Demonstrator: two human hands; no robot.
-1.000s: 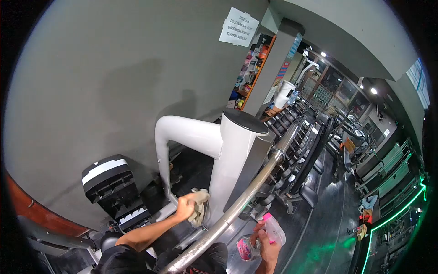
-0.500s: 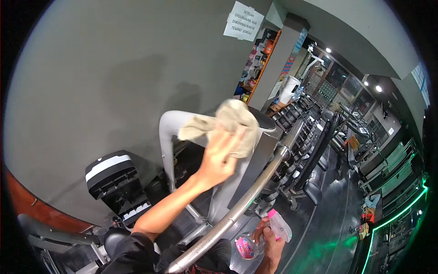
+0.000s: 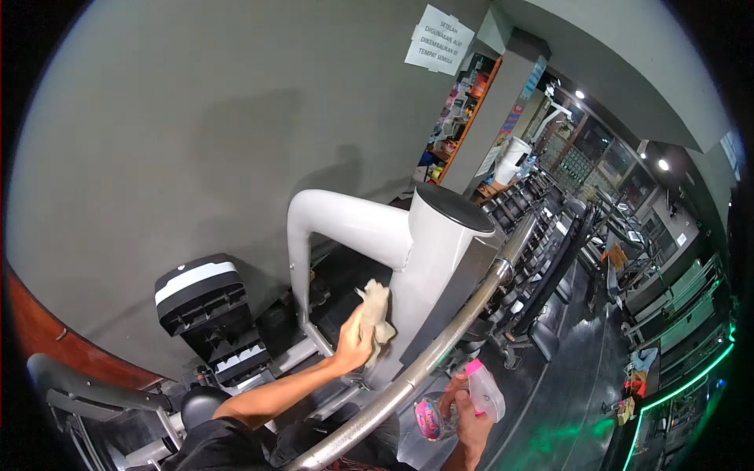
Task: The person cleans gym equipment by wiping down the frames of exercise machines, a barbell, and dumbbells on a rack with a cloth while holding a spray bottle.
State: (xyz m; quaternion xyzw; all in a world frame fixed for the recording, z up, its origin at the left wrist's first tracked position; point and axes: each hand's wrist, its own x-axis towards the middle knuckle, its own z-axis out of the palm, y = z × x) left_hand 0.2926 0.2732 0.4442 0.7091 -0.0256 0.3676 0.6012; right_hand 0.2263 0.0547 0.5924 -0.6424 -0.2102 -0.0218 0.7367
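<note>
My left hand (image 3: 353,342) grips a crumpled beige cloth (image 3: 375,310), which lies against the side of the light grey machine post (image 3: 428,275). A black cap (image 3: 454,206) tops that post, and a thick curved tube (image 3: 345,220) joins it on the left. Lower right, my right hand (image 3: 470,420) is wrapped round a clear spray bottle (image 3: 430,418) with a pink and blue label and a pink and white spray head (image 3: 481,386). Between my two hands a knurled metal bar (image 3: 408,373) runs diagonally, in front of the post.
A black and white plastic unit (image 3: 206,306) stands by the grey wall, left of the post. A paper sign (image 3: 440,39) hangs on the wall. Rows of dumbbells (image 3: 522,204) and benches extend along the right. Green light strips (image 3: 683,373) edge the far right.
My left hand has moved down with the cloth, from the top of the post to its lower side. The black cap now shows. My right hand still holds the spray bottle.
</note>
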